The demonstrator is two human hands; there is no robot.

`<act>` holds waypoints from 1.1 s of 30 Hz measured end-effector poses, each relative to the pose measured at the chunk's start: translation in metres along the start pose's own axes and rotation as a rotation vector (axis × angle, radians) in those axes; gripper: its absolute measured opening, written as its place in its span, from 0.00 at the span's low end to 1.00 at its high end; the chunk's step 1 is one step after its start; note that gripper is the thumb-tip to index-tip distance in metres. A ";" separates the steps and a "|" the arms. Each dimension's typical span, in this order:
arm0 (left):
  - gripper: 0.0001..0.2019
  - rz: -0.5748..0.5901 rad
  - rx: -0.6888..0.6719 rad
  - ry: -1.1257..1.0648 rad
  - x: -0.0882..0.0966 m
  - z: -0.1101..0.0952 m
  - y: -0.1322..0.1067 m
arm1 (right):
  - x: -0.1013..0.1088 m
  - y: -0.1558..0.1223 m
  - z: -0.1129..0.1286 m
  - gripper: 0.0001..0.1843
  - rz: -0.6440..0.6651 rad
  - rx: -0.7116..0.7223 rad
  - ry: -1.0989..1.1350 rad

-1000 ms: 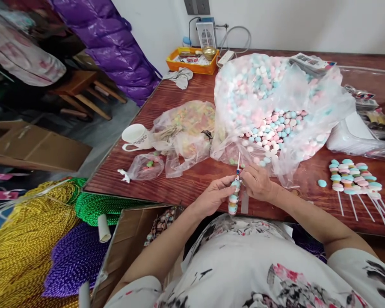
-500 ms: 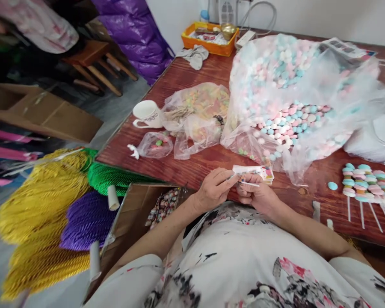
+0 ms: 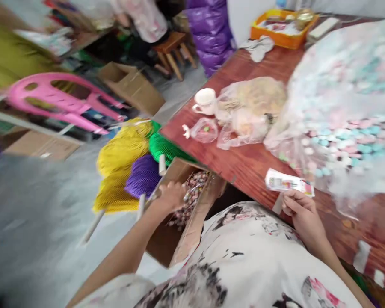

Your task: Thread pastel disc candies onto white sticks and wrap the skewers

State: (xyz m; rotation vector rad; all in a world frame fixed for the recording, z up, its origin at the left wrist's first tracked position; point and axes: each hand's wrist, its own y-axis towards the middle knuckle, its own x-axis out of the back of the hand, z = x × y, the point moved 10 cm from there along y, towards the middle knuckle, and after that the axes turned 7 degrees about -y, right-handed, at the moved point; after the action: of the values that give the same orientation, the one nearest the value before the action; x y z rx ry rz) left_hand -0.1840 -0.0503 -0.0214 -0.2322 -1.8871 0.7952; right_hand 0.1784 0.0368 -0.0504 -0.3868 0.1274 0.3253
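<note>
Left hand (image 3: 172, 196) has swung to the carton (image 3: 192, 241), grip too blurred to tell; right hand (image 3: 300, 208) half-curls by printed cards (image 3: 285, 181), hold unclear; I'd lower gently

Card (image 3: 284, 181) white, multicoloured print; sweets (image 3: 349, 149) pink, blue, white; shirt (image 3: 256, 252) white, floral; tabletop (image 3: 218, 158) red-brown; chair (image 3: 69, 98) pink.

The tabletop (image 3: 216, 157) has a smooth, glossy wood surface. The filled box (image 3: 192, 231) is matt cardboard. The large bag (image 3: 349, 184) is thin, wrinkled, translucent plastic
</note>
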 end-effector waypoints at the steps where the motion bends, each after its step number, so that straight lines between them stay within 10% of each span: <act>1: 0.04 0.009 -0.077 0.033 -0.007 -0.018 0.004 | 0.002 -0.002 -0.002 0.07 -0.017 -0.002 0.013; 7: 0.13 -0.156 -1.146 0.019 -0.019 -0.218 -0.015 | 0.013 -0.006 0.016 0.15 -0.127 0.147 0.001; 12: 0.08 -0.242 -1.251 0.261 -0.035 -0.313 0.002 | 0.046 -0.039 0.038 0.19 -0.329 0.279 -0.263; 19: 0.15 -0.175 -1.192 0.424 -0.056 -0.340 0.025 | 0.088 -0.057 0.033 0.15 -0.452 0.215 -0.454; 28: 0.16 -0.228 -1.264 0.500 -0.049 -0.342 0.042 | 0.066 -0.033 0.073 0.06 -0.350 0.382 -0.852; 33: 0.17 -0.290 -1.374 0.543 -0.050 -0.347 0.042 | 0.090 -0.051 0.067 0.05 -0.495 0.398 -1.030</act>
State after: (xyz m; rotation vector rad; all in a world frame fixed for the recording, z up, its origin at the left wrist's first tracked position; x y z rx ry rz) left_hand 0.1327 0.1030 0.0029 -0.8739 -1.5735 -0.8038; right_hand 0.2838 0.0440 0.0127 0.1794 -0.8911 -0.0242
